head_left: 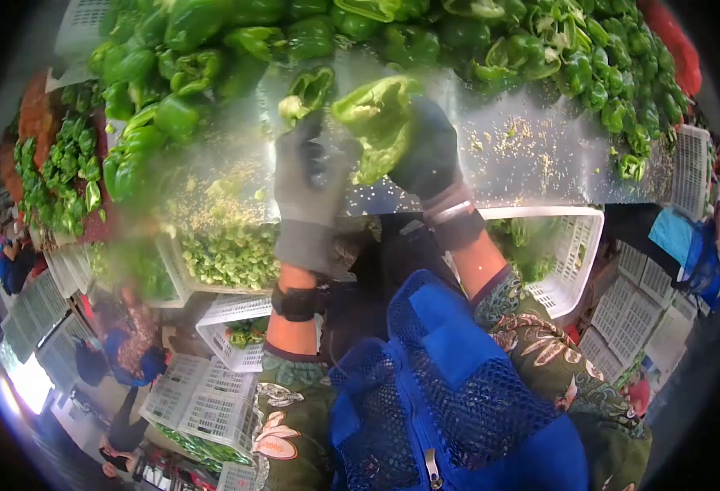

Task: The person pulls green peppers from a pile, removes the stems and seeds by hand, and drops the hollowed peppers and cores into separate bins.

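My left hand, in a grey glove with dark fingertips, is closed above the metal table, its fingers curled. A green pepper piece with a pale core shows right at its fingertips; how firmly it is gripped is hard to tell. My right hand, in a dark glove, holds a large opened green pepper by its right side. The pepper's hollow inside faces up and left, close to my left hand. Pale seeds lie scattered over the metal table.
Green peppers are heaped along the table's far side. Below the near edge stand a white crate at right and a crate of pale green pieces at left. Stacked crates and other people are at lower left.
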`<state>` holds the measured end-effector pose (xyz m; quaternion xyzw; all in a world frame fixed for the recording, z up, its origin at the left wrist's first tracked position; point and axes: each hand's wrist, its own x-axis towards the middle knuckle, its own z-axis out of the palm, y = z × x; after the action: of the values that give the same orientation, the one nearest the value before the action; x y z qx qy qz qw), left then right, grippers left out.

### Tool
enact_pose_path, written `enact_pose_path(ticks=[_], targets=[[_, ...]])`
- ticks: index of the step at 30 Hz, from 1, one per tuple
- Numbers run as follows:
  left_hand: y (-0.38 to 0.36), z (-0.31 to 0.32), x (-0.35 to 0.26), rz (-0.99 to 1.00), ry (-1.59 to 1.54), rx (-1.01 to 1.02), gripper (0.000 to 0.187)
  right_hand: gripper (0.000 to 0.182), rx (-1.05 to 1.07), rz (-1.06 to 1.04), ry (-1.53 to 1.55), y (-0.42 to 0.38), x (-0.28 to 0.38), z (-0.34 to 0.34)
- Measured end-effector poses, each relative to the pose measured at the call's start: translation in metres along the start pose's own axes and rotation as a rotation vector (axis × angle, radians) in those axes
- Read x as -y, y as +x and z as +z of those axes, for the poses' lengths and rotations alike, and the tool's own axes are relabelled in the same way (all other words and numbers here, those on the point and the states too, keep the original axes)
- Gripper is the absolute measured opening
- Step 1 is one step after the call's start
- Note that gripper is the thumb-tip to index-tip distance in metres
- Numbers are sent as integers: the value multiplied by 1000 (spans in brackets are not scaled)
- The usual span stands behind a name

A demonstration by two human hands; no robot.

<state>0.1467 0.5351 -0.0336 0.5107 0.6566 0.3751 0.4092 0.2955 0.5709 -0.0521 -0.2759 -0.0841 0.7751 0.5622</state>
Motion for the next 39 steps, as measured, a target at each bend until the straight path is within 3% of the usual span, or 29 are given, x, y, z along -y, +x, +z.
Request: enact_pose_path(ticks=[1, 4, 6, 8, 11, 12, 15, 16, 17, 18, 20, 21, 23, 25, 26, 27, 29, 31, 33, 35, 37, 39], targets=[[-7, -3, -13, 212, 431, -48, 60, 31, 28, 17, 6, -7, -2, 9], [-20, -20, -36, 418, 889, -188, 65, 31, 116, 46, 22, -27, -16, 30], [-34, -35, -42, 363, 900, -156, 62, 32, 81, 64, 43, -38, -35, 22], [-48, -52, -45, 290, 947, -152, 54, 33, 148, -280, -579, -61, -50, 36], [-70, -79, -36, 247, 948, -122, 48, 34, 52, -23, -247, -83, -70, 75], [-79, -90, -36, 296, 788, -212, 33, 34, 104, 21, -244, -90, -71, 82], [-95, -116, -17, 147, 25, -211, 16, 32, 236, 191, -161, -106, -75, 105], [-105, -129, -34, -43, -516, -163, 15, 32, 262, 266, -81, -112, -74, 113], [-114, -147, -53, -190, -799, -177, 18, 33, 281, 342, 0, -117, -74, 117], [-117, -162, -36, -3, -752, -268, 18, 35, 257, 319, -28, -109, -84, 104], [-131, -190, -51, 14, -831, -253, 28, 34, 362, 230, -252, -117, -84, 116], [-143, -190, -65, -60, -552, -224, 34, 34, 366, 252, -238, -121, -92, 127], [-143, -181, -39, 523, 258, -383, 28, 34, 372, 298, -209, -130, -108, 148], [-149, -178, -59, 82, 824, -265, 23, 35, 277, 382, -162, -141, -125, 165], [-146, -177, -43, 72, 830, -305, 20, 35, 343, 324, -337, -140, -131, 162], [-147, -178, -26, 143, 711, -334, 19, 36, 402, 260, -513, -135, -137, 155], [-152, -194, 5, 294, 469, -391, 19, 36, 464, 306, -552, -134, -139, 153], [-177, -221, -8, 3, -680, -351, 21, 37, 447, 534, -267, -141, -140, 163], [-197, -237, -21, -111, -605, -461, 24, 38, 651, 291, -411, -139, -140, 159], [-195, -218, -29, 231, 52, -398, 27, 38, 464, 627, -92, -131, -147, 156], [-191, -195, -40, 168, 606, -368, 27, 36, 472, 624, -104, -131, -157, 152], [-174, -181, -36, 29, 695, -354, 23, 36, 428, 537, -160, -135, -165, 154]])
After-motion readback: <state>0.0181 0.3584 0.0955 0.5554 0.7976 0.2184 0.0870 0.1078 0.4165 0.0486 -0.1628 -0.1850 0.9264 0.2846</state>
